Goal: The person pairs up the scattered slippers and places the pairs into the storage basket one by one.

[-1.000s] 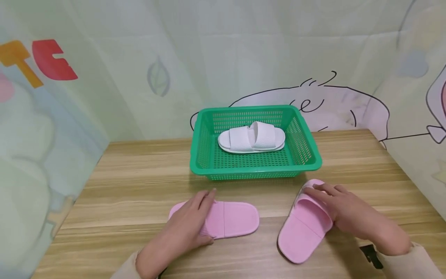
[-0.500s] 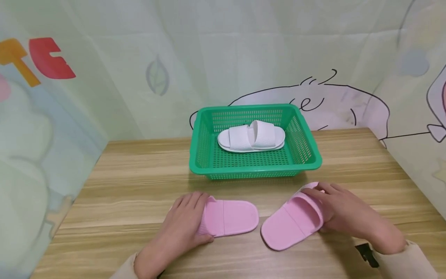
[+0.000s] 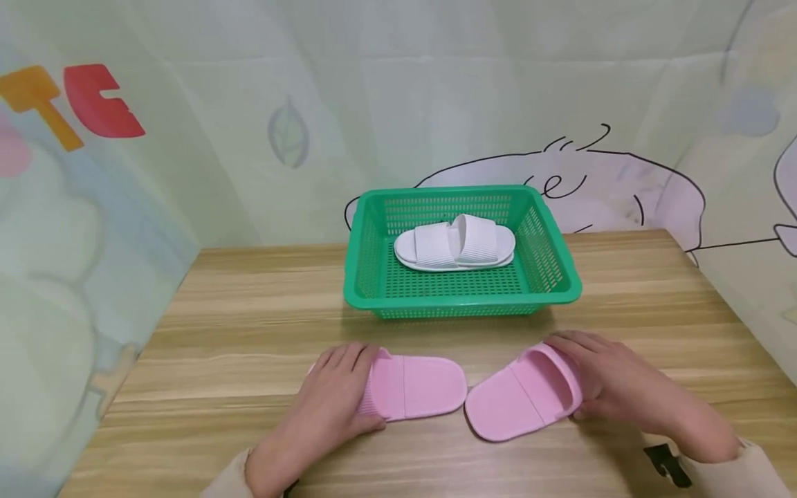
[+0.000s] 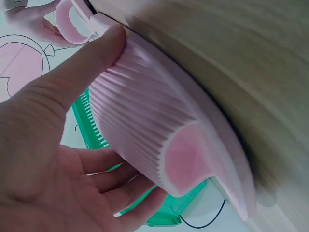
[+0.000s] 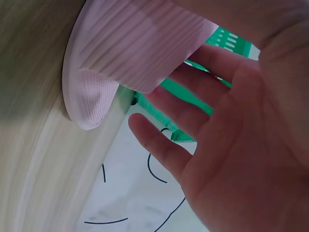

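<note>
Two pink slippers lie on the wooden table, heel ends right beside each other in the head view. My left hand grips the left pink slipper across its ribbed strap, thumb on the near side and fingers on the far side. In the left wrist view its thumb presses the edge of the strap. The right pink slipper sits at a slant, its toe under my right hand, which holds it around the strap. In the right wrist view the fingers reach along the strap's far side.
Behind the slippers stands a green mesh basket. Inside it lie white slippers, straps up. A printed cloth hangs behind the table.
The right pink slipper has turned and shifted left, bringing its heel up to the left slipper's heel. My right hand moved with it; my left hand stays on its slipper.
</note>
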The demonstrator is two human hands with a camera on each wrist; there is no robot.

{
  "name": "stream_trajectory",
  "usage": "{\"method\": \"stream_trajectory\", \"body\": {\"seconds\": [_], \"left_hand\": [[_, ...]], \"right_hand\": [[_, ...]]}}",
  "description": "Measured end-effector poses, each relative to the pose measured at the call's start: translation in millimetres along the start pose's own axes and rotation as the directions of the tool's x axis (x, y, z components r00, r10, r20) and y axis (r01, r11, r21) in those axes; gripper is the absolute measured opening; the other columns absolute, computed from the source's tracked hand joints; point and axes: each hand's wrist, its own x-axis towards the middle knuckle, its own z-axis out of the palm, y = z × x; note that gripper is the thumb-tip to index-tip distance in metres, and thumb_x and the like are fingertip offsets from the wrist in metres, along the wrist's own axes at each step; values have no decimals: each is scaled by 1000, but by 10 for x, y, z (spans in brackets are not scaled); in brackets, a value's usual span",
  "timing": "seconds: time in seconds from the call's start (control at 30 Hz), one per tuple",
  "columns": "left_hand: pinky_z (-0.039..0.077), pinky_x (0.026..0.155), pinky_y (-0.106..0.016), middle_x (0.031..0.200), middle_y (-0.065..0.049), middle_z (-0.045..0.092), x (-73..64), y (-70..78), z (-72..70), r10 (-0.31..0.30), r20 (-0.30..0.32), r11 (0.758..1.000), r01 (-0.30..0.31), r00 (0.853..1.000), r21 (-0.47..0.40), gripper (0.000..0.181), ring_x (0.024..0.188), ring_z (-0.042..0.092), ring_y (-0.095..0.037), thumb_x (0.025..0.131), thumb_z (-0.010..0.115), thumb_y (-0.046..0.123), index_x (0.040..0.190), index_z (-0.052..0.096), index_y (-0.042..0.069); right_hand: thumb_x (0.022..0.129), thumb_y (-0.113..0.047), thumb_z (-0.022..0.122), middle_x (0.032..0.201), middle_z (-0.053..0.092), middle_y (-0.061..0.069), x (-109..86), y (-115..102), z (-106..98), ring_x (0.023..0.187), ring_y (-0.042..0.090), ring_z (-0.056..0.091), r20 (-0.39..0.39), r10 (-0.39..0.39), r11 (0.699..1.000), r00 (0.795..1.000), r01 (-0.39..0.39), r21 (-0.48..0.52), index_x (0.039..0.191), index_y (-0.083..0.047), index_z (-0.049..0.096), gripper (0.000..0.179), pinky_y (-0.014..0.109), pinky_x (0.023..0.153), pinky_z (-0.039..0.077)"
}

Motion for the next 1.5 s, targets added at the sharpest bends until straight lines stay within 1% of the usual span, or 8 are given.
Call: {"method": "stream_trajectory", "body": {"seconds": [0.17,0.37,0.6,0.83,0.93,1.07,1.17,1.5], "left_hand": [[46,115,-55,132,-21,65,0,-13,9,-30,-10,998,29,1000,-50,105,126,61,-38,59,104,39,141,56,-6],[45,116,-56,135,-20,65,17,-61,-44,-22,-7,998,22,1000,-60,102,128,60,-37,63,102,43,141,59,-4],[48,113,-57,141,-17,62,36,-83,-149,2,-62,994,-9,998,-108,106,130,59,-39,67,99,49,150,55,-1],[50,112,-55,146,-15,59,67,-86,-310,24,-81,992,-33,996,-119,110,134,57,-36,71,97,52,158,49,5],[51,111,-54,147,-14,58,74,-111,-383,35,-123,990,-51,992,-134,109,135,57,-35,71,97,50,158,48,5],[54,106,-53,143,-14,59,107,-145,-457,73,-210,987,-101,975,-128,110,131,57,-33,70,98,48,158,48,5],[55,103,-51,140,-14,60,154,-151,-485,96,-250,985,-129,964,-119,113,129,57,-32,69,98,48,160,45,6],[56,100,-48,143,-12,60,302,-100,-540,124,-270,977,-165,955,-135,112,125,57,-31,72,95,49,161,44,6]], "right_hand": [[63,-21,101,144,64,14,-22,3,-26,130,41,60,4,19,1000,1000,-19,15,146,-6,59,95,68,102,52],[64,-21,100,146,62,14,-47,-8,-108,130,41,60,-13,21,1000,1000,-21,23,148,-5,58,95,68,102,52],[67,-25,100,152,57,16,-106,-34,-231,133,45,57,14,84,995,996,-84,59,154,-7,52,101,72,103,49],[70,-29,99,153,55,16,-165,-9,-279,134,45,55,11,112,990,994,-113,83,155,-9,51,100,72,103,48],[70,-29,99,152,56,15,-193,14,-282,133,44,56,-6,102,992,995,-102,71,155,-9,51,100,70,102,49],[68,-30,100,151,57,14,-216,38,-275,132,41,57,-32,73,997,997,-71,40,155,-9,51,101,68,100,50],[68,-30,100,150,57,12,-223,38,-276,132,39,58,-43,58,998,997,-56,30,155,-10,51,102,67,99,51],[66,-32,102,151,57,2,-245,-64,-371,130,28,59,-65,-11,1000,998,10,-15,156,-19,51,104,53,95,60]]}}
